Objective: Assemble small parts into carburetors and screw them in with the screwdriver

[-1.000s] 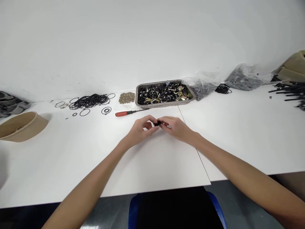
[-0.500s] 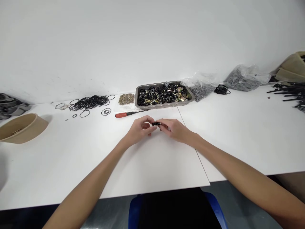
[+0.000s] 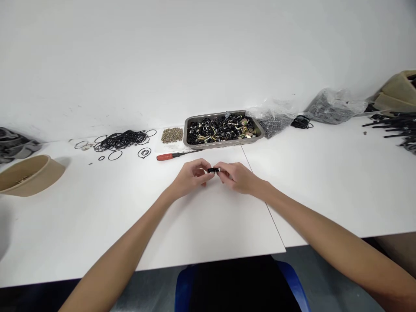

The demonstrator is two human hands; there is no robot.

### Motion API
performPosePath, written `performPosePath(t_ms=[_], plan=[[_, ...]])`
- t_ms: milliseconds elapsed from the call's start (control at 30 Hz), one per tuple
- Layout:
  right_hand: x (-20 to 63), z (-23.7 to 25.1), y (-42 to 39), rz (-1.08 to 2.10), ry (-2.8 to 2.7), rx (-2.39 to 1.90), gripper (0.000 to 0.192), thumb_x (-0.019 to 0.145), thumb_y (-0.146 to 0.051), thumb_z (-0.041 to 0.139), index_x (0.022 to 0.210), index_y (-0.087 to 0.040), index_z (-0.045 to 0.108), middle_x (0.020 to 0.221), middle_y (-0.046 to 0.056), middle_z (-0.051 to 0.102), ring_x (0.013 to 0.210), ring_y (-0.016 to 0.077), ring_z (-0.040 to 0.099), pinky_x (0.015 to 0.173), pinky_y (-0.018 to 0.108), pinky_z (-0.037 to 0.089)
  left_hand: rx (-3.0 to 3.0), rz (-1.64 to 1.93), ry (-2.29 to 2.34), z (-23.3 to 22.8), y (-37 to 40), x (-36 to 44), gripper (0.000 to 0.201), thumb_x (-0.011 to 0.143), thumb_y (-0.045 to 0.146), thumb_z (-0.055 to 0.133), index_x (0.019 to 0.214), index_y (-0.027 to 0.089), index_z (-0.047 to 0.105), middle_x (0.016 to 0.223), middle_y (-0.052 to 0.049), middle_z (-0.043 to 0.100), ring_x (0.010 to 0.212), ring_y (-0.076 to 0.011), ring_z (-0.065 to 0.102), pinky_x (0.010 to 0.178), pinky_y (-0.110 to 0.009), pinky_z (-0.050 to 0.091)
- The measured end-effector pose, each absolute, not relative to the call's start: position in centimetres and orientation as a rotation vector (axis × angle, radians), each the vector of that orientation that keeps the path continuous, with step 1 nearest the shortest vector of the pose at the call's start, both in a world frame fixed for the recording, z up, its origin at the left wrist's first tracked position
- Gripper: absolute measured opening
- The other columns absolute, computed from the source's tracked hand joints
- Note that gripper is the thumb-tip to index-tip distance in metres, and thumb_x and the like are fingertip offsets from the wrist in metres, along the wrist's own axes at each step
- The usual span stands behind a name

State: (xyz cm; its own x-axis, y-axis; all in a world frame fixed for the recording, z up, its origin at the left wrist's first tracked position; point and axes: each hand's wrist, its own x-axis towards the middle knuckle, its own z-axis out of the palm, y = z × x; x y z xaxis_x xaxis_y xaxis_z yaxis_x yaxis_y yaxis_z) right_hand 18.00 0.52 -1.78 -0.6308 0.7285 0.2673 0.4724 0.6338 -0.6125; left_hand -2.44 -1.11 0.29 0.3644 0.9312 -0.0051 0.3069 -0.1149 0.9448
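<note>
A small black part (image 3: 213,170) with a light edge is pinched between my two hands above the white table. Thumb and fingertips of my left hand (image 3: 192,177) grip its left end. My right hand (image 3: 236,177) holds the right end the same way. The fingers cover much of the part, so its exact kind is hard to make out. Just beyond my hands lies a screwdriver (image 3: 165,157) with a red handle. Behind it stands a metal tray (image 3: 224,145) heaped with small black rings and brass-coloured pieces.
Left of the tray are a pile of small brass-coloured pieces (image 3: 172,135) and a tangle of black rubber rings (image 3: 121,140). A tan bowl (image 3: 48,173) stands far left. Clear plastic bags (image 3: 336,106) and black rods (image 3: 394,123) lie to the right. A white wall rises behind.
Both hands stay in nearly the same place. The black part has shifted very slightly, and the right fingertips have changed their hold on it a little.
</note>
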Motion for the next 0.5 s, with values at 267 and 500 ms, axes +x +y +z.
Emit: performPosePath(t_ms=[267,500], plan=[[18.12,-1.81,0.52,0.654,-2.401,-0.910,0.014,0.092,-0.020,0.043,0.089,-0.016,0.056,0.060,-0.003,0.048,0.051,0.0086,0.034,0.055,0.023,0.027,1.613,0.717,1.071,0.31,-0.97,-2.74,0.024,0.081,0.036,0.067,0.090,0.015,0.058,0.074,-0.002,0.064,0.062,-0.0105,0.059,0.063,-0.027,0.049],[18.04,-1.87,0.54,0.657,-2.407,-0.913,0.014,0.093,-0.021,0.042,0.083,-0.017,0.050,0.060,-0.003,0.047,0.052,0.0089,0.034,0.054,0.024,0.025,1.631,0.681,1.095,0.26,-0.92,-2.76,0.022,0.082,0.034,0.066,0.090,0.014,0.061,0.075,-0.002,0.064,0.063,-0.0104,0.058,0.065,-0.027,0.048]])
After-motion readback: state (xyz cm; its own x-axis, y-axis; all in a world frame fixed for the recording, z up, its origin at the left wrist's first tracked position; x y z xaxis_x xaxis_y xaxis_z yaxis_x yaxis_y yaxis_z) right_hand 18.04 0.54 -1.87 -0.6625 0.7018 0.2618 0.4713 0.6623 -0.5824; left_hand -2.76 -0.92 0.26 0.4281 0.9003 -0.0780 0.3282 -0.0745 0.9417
